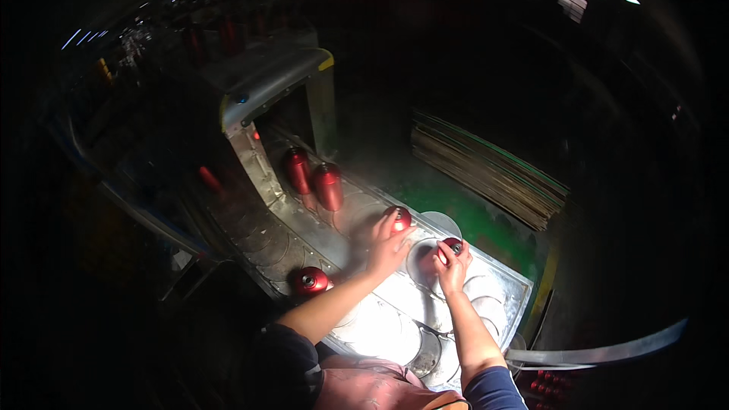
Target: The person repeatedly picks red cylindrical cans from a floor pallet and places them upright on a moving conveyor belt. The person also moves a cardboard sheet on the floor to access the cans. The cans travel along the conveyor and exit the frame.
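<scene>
My left hand (387, 253) is closed around the upper part of a red metal cylinder (402, 222) at the conveyor's far edge. To its right, my right hand (453, 269) grips a second red cylinder (449, 244) near its neck, fingers around the top. Both cylinders show a dark opening or fitting on top; their lower parts are partly hidden by my hands. Left of my left forearm, another red cylinder (310, 281) stands on the curved-plate conveyor track. Farther back, two upright red cylinders, one (329, 187) nearer and one (297, 170) behind, stand by the metal arch.
A metal arch (277, 80) with yellow corners spans the conveyor. The brightly lit conveyor end (380, 319) lies before me, with a raised metal rim (497, 267). Beyond it, flat sheets (486, 167) are stacked above green floor (486, 228). A curved metal strip (600, 354) juts out right.
</scene>
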The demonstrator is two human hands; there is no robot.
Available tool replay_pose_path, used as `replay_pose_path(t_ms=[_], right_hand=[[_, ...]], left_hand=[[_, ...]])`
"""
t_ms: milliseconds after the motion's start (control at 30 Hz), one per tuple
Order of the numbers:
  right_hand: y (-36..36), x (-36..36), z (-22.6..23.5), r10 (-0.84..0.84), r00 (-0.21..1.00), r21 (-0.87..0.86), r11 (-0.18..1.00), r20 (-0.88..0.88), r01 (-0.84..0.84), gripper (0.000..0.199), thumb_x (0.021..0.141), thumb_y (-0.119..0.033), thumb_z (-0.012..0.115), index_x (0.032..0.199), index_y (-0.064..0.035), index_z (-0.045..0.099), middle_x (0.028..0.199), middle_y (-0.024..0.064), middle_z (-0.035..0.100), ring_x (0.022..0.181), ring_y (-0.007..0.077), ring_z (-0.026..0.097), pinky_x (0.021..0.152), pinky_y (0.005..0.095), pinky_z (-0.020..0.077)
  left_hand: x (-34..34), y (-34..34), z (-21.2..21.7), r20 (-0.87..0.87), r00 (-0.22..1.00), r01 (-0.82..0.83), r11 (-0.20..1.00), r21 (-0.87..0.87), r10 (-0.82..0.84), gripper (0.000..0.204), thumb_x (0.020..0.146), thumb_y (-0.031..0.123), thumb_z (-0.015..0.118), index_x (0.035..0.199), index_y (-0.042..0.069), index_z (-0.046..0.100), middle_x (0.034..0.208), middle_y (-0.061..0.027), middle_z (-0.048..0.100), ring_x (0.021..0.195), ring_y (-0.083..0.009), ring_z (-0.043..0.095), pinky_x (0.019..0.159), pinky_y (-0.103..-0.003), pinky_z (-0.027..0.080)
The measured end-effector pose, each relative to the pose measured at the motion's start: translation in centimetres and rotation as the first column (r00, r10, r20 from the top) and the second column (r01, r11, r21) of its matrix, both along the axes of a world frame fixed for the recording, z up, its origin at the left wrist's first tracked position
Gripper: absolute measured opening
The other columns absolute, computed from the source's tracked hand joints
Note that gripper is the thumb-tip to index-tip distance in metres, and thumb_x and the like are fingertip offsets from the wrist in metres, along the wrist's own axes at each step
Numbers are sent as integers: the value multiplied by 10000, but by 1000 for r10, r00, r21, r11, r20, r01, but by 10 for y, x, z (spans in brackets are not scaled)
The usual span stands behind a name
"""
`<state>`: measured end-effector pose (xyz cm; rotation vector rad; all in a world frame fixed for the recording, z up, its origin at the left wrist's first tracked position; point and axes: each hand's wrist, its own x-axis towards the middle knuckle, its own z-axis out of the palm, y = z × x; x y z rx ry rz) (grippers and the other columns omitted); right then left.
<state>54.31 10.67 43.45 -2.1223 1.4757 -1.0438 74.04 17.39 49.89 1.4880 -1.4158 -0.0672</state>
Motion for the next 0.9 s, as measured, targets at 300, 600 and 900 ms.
replay_pose_path(t_ms=[300, 600, 900], right_hand=[[174, -144, 67, 63, 829, 18, 996, 556, -89, 591, 852, -2, 600, 1419, -157, 533, 1353, 137, 500, 1145, 284, 583, 946, 352, 490], [448, -394, -22, -531, 617, 239, 836, 580, 494, 434, 911, -73, 638, 1337, -62, 554, 1221, 121, 616, 1134, 234, 602, 989, 349, 457], [562, -580, -44, -671, 152, 520, 679, 725, 519, 300, 969, -78, 585, 1268, -53, 583, 1093, 73, 671, 994, 162, 633, 892, 319, 508]], left_hand=[[-218, 103, -2, -617, 565, 674, 738, -38, -547, 199, 921, -8, 569, 1104, -23, 647, 1082, -74, 623, 987, -170, 596, 861, -292, 487], [-502, 269, -71, -749, -36, 925, -306, 226, -662, 299, 999, 169, 548, 729, 43, 524, 744, 49, 495, 702, -60, 407, 619, -236, 319], [-720, 355, -87, -741, 8, 698, -527, 485, -672, 263, 1007, 261, 582, 1012, 36, 716, 968, 2, 694, 870, -82, 606, 753, -246, 501]])
